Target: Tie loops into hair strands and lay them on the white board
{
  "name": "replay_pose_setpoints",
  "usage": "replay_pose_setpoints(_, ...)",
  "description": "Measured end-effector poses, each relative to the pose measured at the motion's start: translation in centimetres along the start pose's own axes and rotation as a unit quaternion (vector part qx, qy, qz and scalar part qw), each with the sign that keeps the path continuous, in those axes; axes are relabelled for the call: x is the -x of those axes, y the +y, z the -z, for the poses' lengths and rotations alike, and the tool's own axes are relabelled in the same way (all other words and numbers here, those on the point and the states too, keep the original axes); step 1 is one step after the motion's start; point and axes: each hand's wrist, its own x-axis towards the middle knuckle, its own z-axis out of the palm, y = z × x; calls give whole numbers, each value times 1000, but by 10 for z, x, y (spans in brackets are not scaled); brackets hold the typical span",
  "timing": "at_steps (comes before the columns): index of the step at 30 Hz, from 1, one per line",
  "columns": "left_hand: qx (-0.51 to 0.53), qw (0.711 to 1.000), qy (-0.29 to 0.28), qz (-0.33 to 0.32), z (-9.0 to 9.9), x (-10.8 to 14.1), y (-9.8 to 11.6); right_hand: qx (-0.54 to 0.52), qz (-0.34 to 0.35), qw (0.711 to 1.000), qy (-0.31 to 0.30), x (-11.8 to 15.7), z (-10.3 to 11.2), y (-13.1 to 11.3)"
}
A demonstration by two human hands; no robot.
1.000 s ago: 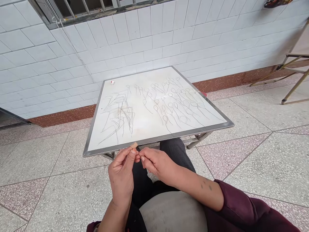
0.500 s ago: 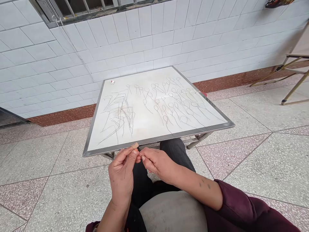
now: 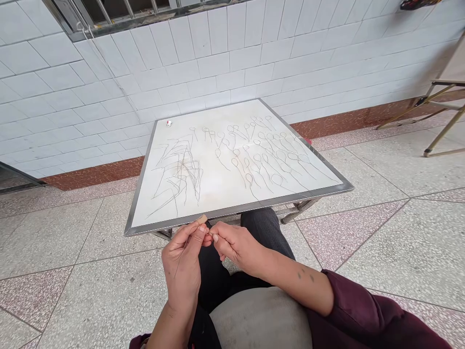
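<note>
Just off the table's front edge, above my lap, my two hands meet at the fingertips. My left hand (image 3: 184, 261) is closed in a pinch on a thin wire (image 3: 178, 264), whose loose end hangs across the palm. A tan wrap (image 3: 202, 219), perhaps tape, covers the tip of a left finger. Pressed up against those fingertips, my right hand (image 3: 236, 245) is closed and pinches the wire's other part; the exact grip is hidden by the fingers. On the white table (image 3: 218, 194) lie several looped wires (image 3: 277, 180) at right and several bent wires (image 3: 187, 167) at left.
A small white and red object (image 3: 169, 123) sits at the table's far left corner. Behind the table stands a white tiled wall (image 3: 218, 63) with a barred window (image 3: 127, 9). A metal-legged folding stand (image 3: 432, 106) is at right, on the speckled floor (image 3: 109, 271).
The wire's loose end has swung to the left across my left palm. Both hands stay in nearly the same place, still pinching.
</note>
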Motion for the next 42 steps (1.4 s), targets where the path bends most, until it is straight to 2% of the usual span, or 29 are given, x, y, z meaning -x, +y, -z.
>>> replay_pose_setpoints(8, 12, 1000, 7, -3, 0, -1, 2, 93, 56, 993, 43, -1, -2, 3)
replay_pose_setpoints(15, 5, 1000, 0, 2, -3, 0, 5, 122, 60, 989, 55, -2, -3, 1)
replay_pose_setpoints(22, 15, 1000, 10, 8, -5, 0, 4, 63, 54, 995, 58, -2, -4, 3)
replay_pose_setpoints(29, 36, 998, 49, -15, 0, -6, 8, -46, -42, 998, -19, 5, 4, -2)
replay_pose_setpoints(32, 39, 999, 15, 6, 0, -7, 6, -47, -43, 998, 10, 5, 2, -5)
replay_pose_setpoints(36, 40, 998, -34, 28, -2, -5, -2, 9, -20, 999, 40, 3, -1, -6)
replay_pose_setpoints(42, 76, 996, 29, 27, -3, -5, -2, 44, -5, 999, 9, 7, -2, -5)
